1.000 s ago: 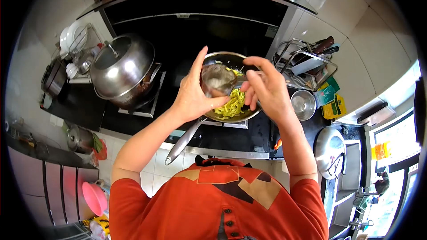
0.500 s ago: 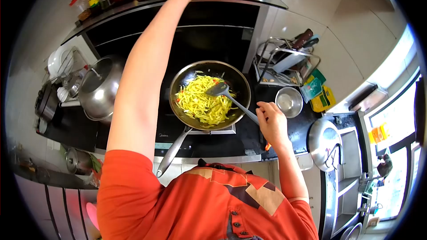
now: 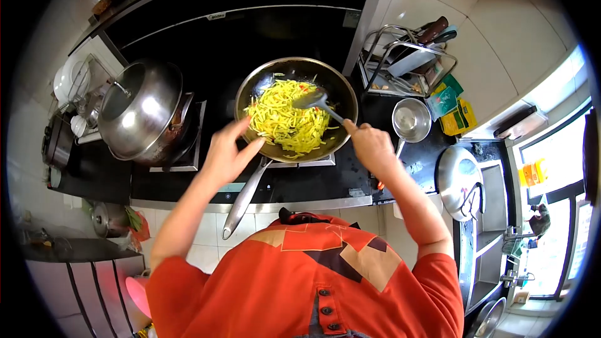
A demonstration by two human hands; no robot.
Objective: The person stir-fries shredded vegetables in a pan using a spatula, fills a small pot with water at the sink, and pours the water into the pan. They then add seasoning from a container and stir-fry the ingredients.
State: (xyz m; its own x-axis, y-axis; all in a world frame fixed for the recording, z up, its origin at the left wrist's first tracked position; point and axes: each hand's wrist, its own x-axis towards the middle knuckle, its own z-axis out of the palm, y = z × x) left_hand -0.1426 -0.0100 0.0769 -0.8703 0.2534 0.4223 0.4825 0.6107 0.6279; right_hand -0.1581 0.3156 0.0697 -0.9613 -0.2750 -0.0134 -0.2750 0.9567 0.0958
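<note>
Yellow-green shreds point(image 3: 282, 116) with small red bits lie in a dark frying pan point(image 3: 341, 81) on the stove. A grey spatula point(image 3: 311, 98) rests its head among the shreds, its handle slanting toward the lower right. My right hand point(image 3: 374, 148) is closed around that handle, just beyond the pan's right rim. At the pan's lower left edge, my left hand point(image 3: 226, 155) holds nothing, with thumb and fingers apart. It is above the pan's long metal handle point(image 3: 244, 203); whether it touches the rim I cannot tell.
A lidded steel pot point(image 3: 141, 112) stands on the left burner. To the right are a small metal bowl point(image 3: 411, 120), a knife rack point(image 3: 410, 56), yellow and green packets point(image 3: 459, 117) and an upturned steel lid or pan point(image 3: 459, 181) by the sink point(image 3: 491, 213).
My left hand has come down from the shelf at the top to the pan's lower left side. My right hand has closed on the spatula handle and moved slightly up and left.
</note>
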